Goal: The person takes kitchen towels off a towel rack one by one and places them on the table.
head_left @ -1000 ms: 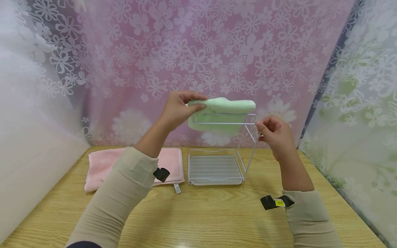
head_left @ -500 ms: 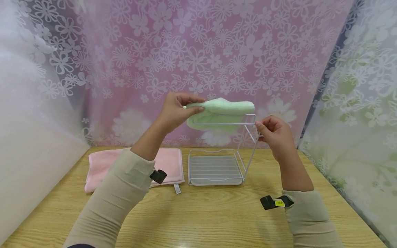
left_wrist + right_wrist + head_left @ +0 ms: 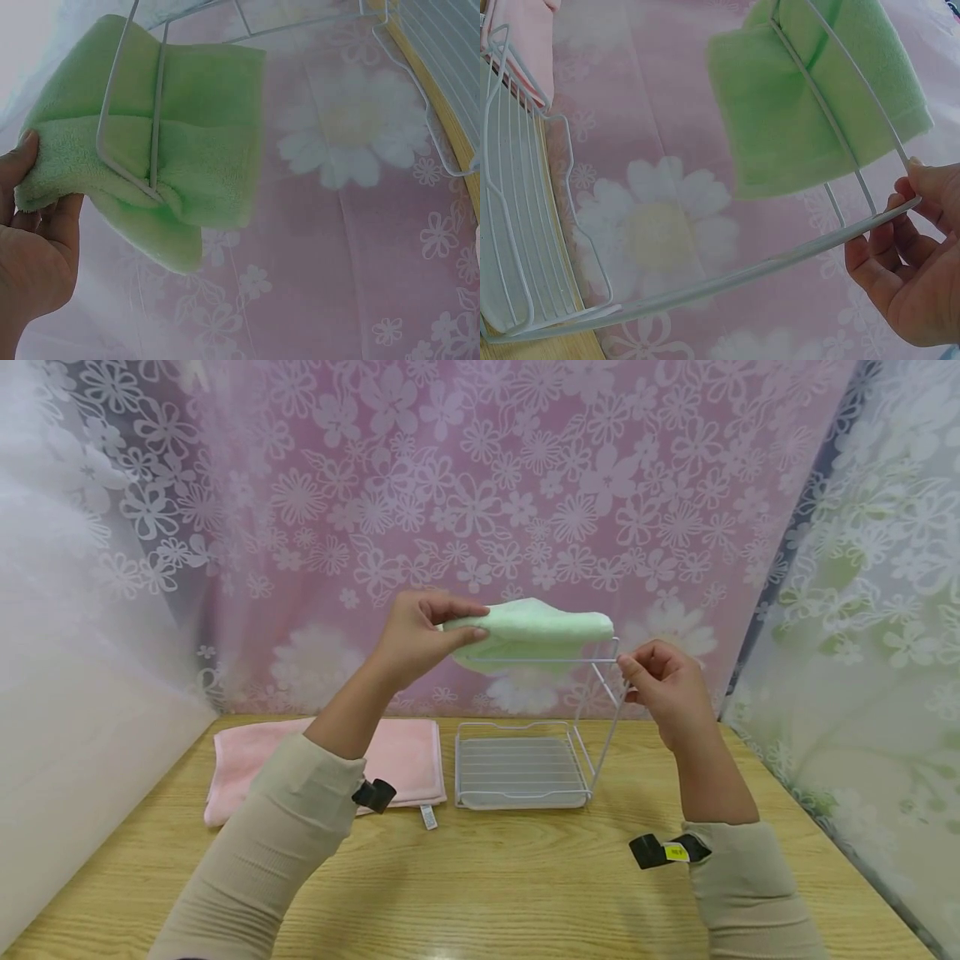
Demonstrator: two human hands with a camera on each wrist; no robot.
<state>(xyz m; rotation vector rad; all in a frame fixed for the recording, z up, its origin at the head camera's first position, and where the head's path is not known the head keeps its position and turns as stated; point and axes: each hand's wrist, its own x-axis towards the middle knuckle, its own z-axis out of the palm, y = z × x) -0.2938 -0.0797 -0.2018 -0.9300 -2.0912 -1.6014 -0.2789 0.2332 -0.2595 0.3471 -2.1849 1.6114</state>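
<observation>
My left hand (image 3: pixel 416 639) pinches the left end of a light green towel (image 3: pixel 551 622) between thumb and fingers. The towel is folded and lies along the top of a white wire rack (image 3: pixel 609 739); its lower part hangs behind the front top rail in the head view. Seen from the left wrist, the narrow rail loop crosses the towel (image 3: pixel 214 97), which bunches near the loop's end. My right hand (image 3: pixel 670 689) grips the rack's upper right corner, fingers and thumb around the wire, as the right wrist view shows with the hand (image 3: pixel 915 262) just beside the towel (image 3: pixel 795 120).
A folded pink towel (image 3: pixel 408 756) with a white tag lies on the wooden table (image 3: pixel 480 877), left of the rack. The rack's low wire basket holds a pale tray (image 3: pixel 521 760). Floral curtains (image 3: pixel 480 510) stand close behind and at both sides.
My left hand has moved a little left and down, drawing the green towel's left end with it along the rail. The right hand and the rack have stayed in place.
</observation>
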